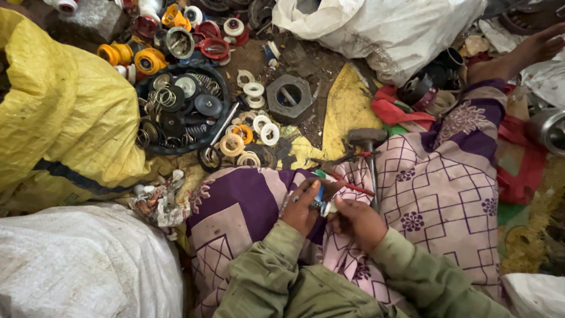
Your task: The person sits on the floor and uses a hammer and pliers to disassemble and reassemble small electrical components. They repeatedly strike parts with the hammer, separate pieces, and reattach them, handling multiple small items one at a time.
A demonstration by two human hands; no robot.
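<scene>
Basin (154, 145) holds springs, discs; hands (329, 212) grip small part (321, 202).

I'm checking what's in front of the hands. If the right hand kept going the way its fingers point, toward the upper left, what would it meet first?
The right hand would almost at once meet the small blue and white part pinched between both hands, then the left hand. Depth is hard to judge here.

Single head-worn view, looking steeply down over own lap onto cluttered floor. Near: left hand (301, 207) and right hand (358, 221) low centre, close under lens. Farther: black tray (176, 147) of metal rings, upper left. No second view.
</scene>
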